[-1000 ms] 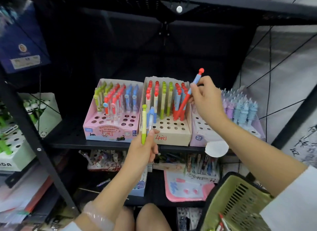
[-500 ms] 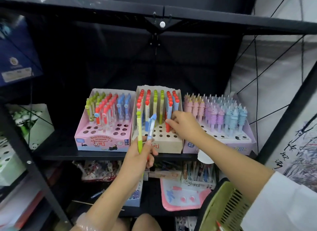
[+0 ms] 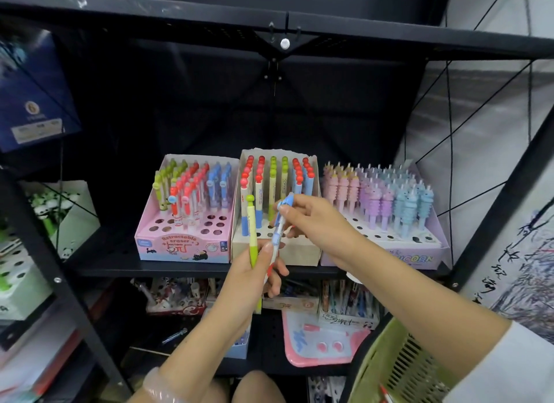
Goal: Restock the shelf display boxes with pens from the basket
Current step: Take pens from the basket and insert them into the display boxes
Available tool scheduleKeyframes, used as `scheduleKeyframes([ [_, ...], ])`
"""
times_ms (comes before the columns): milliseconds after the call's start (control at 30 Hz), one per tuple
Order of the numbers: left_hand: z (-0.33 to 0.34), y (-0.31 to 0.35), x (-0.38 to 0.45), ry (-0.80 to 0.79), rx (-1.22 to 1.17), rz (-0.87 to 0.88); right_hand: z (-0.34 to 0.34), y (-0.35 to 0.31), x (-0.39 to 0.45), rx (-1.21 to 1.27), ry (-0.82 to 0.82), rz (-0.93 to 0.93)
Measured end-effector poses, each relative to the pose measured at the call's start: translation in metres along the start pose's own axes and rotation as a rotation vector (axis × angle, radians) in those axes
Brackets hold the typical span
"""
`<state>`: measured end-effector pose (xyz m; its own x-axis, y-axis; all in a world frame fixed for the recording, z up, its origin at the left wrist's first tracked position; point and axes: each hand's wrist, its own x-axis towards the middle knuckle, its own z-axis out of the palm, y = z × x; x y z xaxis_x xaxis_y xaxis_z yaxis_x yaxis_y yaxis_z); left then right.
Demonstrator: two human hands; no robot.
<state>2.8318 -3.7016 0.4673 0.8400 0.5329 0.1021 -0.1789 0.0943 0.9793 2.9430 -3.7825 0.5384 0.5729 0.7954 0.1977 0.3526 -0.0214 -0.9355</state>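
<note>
Blue pen (image 3: pixel 280 222) between right hand (image 3: pixel 314 219) fingers (image 3: pixel 281 206).

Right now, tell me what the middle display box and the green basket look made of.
Middle display box: probably uncoated cardboard, with a matte beige face and punched round holes. Green basket: likely moulded plastic, with a smooth, slightly glossy rim and regular slotted walls.

Left hand (image 3: pixel 251 270) at frame centre gripping green pen (image 3: pixel 252 231) and blue pen (image 3: pixel 280 222), right hand (image 3: pixel 311 219) pinching the blue pen's top, beige display box (image 3: pixel 299 252) behind
</note>
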Motion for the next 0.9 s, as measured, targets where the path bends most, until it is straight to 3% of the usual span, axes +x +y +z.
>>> scheduleKeyframes([
  [200,-0.004,0.0,0.0,0.014,0.041,0.03,-0.006,0.001,-0.003,0.204,0.057,0.062],
  [400,-0.015,0.002,-0.002,0.005,0.036,0.06,0.006,-0.011,0.004,0.058,0.074,0.003],
  [600,-0.052,0.014,-0.009,0.124,0.067,0.115,0.037,-0.05,0.03,-0.154,-0.032,-0.112],
  [700,-0.072,0.018,-0.01,0.242,-0.001,0.096,0.045,-0.072,0.057,-0.24,0.176,-0.255],
  [767,-0.082,0.018,-0.011,0.301,-0.064,0.041,0.049,-0.079,0.078,-0.437,0.255,-0.305],
  [900,-0.093,0.018,-0.013,0.334,-0.244,-0.036,0.059,-0.068,0.108,-0.767,0.133,-0.179],
])
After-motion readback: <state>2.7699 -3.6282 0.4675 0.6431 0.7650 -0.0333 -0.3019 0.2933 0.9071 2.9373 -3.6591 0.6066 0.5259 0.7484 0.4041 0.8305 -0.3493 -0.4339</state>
